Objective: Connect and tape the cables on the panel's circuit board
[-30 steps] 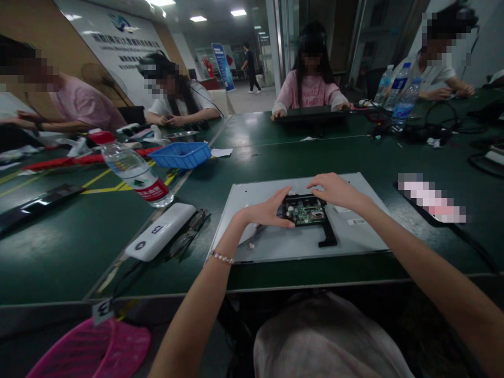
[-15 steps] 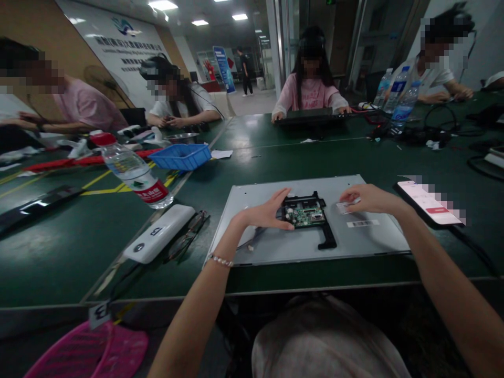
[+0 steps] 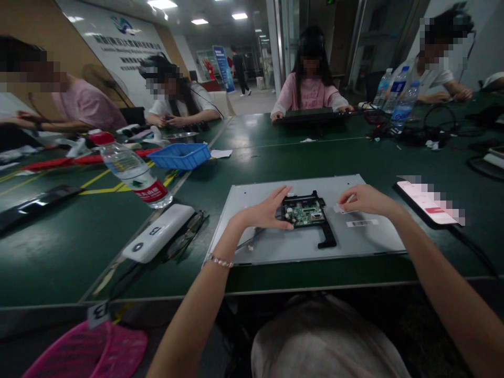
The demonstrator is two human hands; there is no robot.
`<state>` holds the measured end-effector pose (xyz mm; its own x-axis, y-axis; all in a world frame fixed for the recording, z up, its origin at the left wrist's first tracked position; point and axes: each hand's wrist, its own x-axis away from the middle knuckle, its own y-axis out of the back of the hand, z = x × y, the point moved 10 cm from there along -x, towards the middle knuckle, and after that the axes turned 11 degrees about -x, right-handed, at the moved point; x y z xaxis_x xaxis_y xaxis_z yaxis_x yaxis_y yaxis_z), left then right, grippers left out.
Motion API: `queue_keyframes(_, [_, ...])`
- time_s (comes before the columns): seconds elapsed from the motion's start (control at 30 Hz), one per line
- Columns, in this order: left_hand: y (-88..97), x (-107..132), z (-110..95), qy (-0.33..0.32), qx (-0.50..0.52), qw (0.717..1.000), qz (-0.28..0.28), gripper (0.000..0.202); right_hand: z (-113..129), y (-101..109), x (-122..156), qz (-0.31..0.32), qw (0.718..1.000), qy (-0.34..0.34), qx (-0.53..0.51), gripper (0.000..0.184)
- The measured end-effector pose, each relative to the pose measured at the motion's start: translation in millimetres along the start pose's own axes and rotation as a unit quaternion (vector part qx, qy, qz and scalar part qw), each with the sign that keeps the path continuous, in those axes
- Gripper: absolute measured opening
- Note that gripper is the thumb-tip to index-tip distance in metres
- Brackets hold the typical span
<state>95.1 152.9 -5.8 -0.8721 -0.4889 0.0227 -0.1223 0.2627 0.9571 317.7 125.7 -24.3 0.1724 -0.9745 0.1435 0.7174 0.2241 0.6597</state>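
A flat grey panel (image 3: 236,231) lies on the green table, with a black plastic bracket (image 3: 326,235) and a green circuit board (image 3: 305,214) near its middle. Around the left end of the board, my left hand (image 3: 264,211) is spread, thumb at the near edge and fingers at the far edge. A thin cable (image 3: 252,239) runs beneath that hand. To the right of the bracket, my right hand (image 3: 364,199) pinches a small whitish label (image 3: 340,208) at the panel surface; whether it is stuck down I cannot tell. A barcode sticker (image 3: 361,223) sits nearby.
Left of the panel are glasses (image 3: 187,236), a white power bank (image 3: 158,233), a water bottle (image 3: 136,176) and a blue basket (image 3: 181,156). A lit phone (image 3: 429,203) lies to the right. Several people sit around the table. A pink basket (image 3: 90,349) is below its edge.
My right hand's fingertips have shifted slightly left, and the label's angle has changed in the pinch. My left hand stays around the board. A person in the background has walked a little.
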Motion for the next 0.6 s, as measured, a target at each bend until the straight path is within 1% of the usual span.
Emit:
queue_keyframes(0.1, [12.7, -1.2, -13.2, -0.002, -0.035, 0.999, -0.039, 0.104, 5.4, -6.2, -0.2, 0.012, 0.998, 0.004, -0.056, 0.024])
queue_keyframes(0.17, [21.8, -4.3, -27.7, -0.005, -0.065, 0.995, -0.077, 0.089, 11.6, -15.2, -0.5, 0.038, 0.995, 0.016, -0.095, 0.025])
queue_keyframes(0.23, [26.0, -8.8, -46.7, -0.022, -0.093, 0.99, -0.108, 0.07, 15.8, -22.6, -0.7, 0.058, 0.991, 0.023, -0.123, 0.026])
queue_keyframes(0.3, [23.6, -13.4, -66.2, -0.052, -0.123, 0.984, -0.121, 0.056, 17.2, -25.6, -1.0, 0.063, 0.988, 0.022, -0.143, 0.026])
queue_keyframes(0.4, [13.3, -17.7, -85.7, -0.092, -0.167, 0.974, -0.122, 0.05, 17.8, -24.9, -1.1, 0.061, 0.986, 0.024, -0.154, 0.028])
queue_keyframes(0.5, [4.1, -18.8, -90.7, -0.111, -0.191, 0.968, -0.117, 0.05, 18.0, -27.9, -2.1, 0.07, 0.986, 0.03, -0.15, 0.026])
queue_keyframes(0.6, [-2.1, -19.5, -91.2, -0.12, -0.207, 0.965, -0.109, 0.042, 16.9, -35.2, -4.7, 0.081, 0.986, 0.037, -0.139, 0.024])
